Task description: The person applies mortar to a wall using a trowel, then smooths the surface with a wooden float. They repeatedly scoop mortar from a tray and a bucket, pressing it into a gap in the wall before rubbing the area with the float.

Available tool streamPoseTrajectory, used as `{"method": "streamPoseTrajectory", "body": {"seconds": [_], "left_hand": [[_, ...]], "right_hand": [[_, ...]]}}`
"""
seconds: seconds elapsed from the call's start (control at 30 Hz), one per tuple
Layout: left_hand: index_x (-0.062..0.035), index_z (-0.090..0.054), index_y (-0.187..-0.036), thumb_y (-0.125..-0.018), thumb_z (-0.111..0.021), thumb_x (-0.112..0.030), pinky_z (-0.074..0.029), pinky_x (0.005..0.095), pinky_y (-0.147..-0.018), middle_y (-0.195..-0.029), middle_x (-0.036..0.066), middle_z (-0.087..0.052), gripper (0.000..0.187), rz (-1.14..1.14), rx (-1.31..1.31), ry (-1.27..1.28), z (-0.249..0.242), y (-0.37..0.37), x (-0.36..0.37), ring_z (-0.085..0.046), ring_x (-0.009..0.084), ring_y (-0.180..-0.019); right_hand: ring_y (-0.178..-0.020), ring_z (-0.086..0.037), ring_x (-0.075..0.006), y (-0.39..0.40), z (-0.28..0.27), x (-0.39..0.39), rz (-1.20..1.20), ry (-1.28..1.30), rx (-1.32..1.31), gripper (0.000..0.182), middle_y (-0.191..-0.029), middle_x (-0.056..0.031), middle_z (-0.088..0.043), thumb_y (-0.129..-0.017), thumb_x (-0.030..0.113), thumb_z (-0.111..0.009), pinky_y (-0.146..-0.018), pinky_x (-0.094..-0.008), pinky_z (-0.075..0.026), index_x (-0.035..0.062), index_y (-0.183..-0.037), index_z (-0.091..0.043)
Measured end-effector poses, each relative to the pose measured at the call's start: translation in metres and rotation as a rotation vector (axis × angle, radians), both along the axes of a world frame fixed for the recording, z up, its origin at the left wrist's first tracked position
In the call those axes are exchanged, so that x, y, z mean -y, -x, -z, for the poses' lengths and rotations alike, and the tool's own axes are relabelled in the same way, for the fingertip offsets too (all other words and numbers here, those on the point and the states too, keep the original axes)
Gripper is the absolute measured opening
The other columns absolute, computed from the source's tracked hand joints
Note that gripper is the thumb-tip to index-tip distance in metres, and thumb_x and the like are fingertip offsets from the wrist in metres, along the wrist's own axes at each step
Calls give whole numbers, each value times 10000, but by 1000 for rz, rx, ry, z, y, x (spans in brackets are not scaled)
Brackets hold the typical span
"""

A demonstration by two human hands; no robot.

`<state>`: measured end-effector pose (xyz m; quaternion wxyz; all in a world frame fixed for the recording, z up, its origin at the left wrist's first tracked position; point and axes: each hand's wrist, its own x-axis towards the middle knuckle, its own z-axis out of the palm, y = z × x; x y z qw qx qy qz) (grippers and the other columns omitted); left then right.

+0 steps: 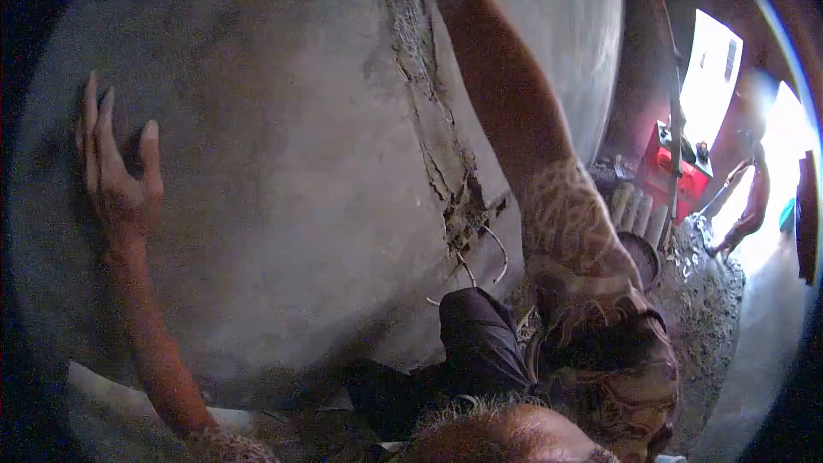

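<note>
My left hand (pixel 124 176) is at the left, with its fingers stretched and the thumb apart. It holds nothing and lies against, or very near, the smooth grey plastered wall (pixel 291 171); contact is hard to tell. My right arm (pixel 506 77), in a patterned sleeve, reaches up past the top edge, so the hand is out of view. Beside that arm a rough, broken groove (pixel 433 129) runs down the wall. At its lower end is a ragged hole (pixel 465 219), from which thin pale wires or conduits (pixel 495 257) stick out.
A person (pixel 750 197) stands near the bright doorway at right. Rubble (pixel 703 291) covers part of the floor, near a dark round pan (pixel 639 259). A red object (pixel 677 173) and a leaning pole (pixel 675 103) stand behind. Part of a head (pixel 506 437) shows at the bottom.
</note>
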<state>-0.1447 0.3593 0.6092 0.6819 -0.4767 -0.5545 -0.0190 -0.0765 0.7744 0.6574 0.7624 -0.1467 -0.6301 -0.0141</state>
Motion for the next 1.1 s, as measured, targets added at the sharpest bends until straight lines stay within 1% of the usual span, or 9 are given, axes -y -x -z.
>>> {"method": "streamPoseTrajectory", "body": {"seconds": [0.07, 0.13, 0.27, 0.33, 0.7, 0.8, 0.97, 1.07, 1.1], "left_hand": [[32, -417, -1317, -912, -576, -182, -289, 478, -1093, -1443, 211, -367, 484, 28, -2, 7, 0, -1, -3, -371, 391, -1318], [30, -418, -1318, -914, -574, -176, -290, 474, -1093, -1444, 210, -366, 479, 48, -5, 14, 2, -1, -5, -368, 389, -1322], [25, -419, -1322, -918, -569, -173, -289, 460, -1094, -1451, 209, -358, 474, 64, 22, 19, 3, -1, -6, -358, 383, -1328], [25, -419, -1323, -918, -570, -174, -291, 458, -1094, -1453, 208, -355, 476, 59, 11, 29, 3, -3, -7, -355, 381, -1330], [51, -426, -1303, -911, -561, -211, -302, 486, -1080, -1439, 226, -366, 491, 20, -33, -24, 1, -8, -6, -374, 394, -1311], [60, -426, -1297, -910, -559, -216, -299, 496, -1080, -1440, 228, -362, 494, 21, -19, -20, -3, -14, -2, -380, 393, -1307], [55, -426, -1297, -912, -556, -209, -295, 495, -1082, -1445, 231, -354, 485, -21, 45, -38, 3, -10, -3, -372, 412, -1308], [48, -414, -1310, -913, -559, -211, -293, 493, -1084, -1447, 231, -351, 496, 53, 50, -39, 3, -3, -3, -365, 410, -1315], [46, -409, -1316, -914, -560, -212, -288, 492, -1088, -1449, 229, -349, 501, 20, 16, -38, 2, -2, -3, -363, 403, -1320]], "right_hand": [[-1109, -522, -415, -7, 26, 2, 95, -123, -183, 396, -1218, -161, -558, -921, 349, -479, -912, -478, -439, 133, -1249, -529], [-1143, -494, -402, -56, 57, 55, -251, 286, 144, 423, -1203, -168, -557, -909, 356, -509, -925, -475, -426, 135, -1270, -502], [-1113, -505, -401, -42, 111, 45, -154, 321, 133, 424, -1201, -169, -553, -894, 366, -534, -892, -473, -437, 137, -1252, -525], [-912, -550, -396, -36, 136, 39, -103, 86, -25, 360, -924, -187, -604, -827, 339, -617, -816, -463, -447, 86, -1083, -599], [-851, -533, -364, -58, 292, 54, -229, 129, 91, 454, -890, -178, -576, -833, 221, -645, -753, -445, -451, 53, -1244, -552], [-859, -540, -369, -67, 278, 59, -203, 184, 29, 447, -917, -179, -597, -842, 230, -634, -775, -451, -456, 54, -1245, -557], [-949, -587, -353, -26, 117, -32, -52, -174, -103, 351, -989, -131, -662, -832, 278, -622, -882, -462, -436, 98, -1133, -618], [-921, -588, -342, -41, -4, -13, -172, 49, 173, 310, -960, -128, -662, -817, 275, -640, -847, -449, -449, 102, -1074, -640], [-989, -563, -369, -30, -27, -23, -40, -234, 50, 347, -1057, -153, -620, -859, 305, -579, -851, -462, -450, 113, -1148, -595]]}}
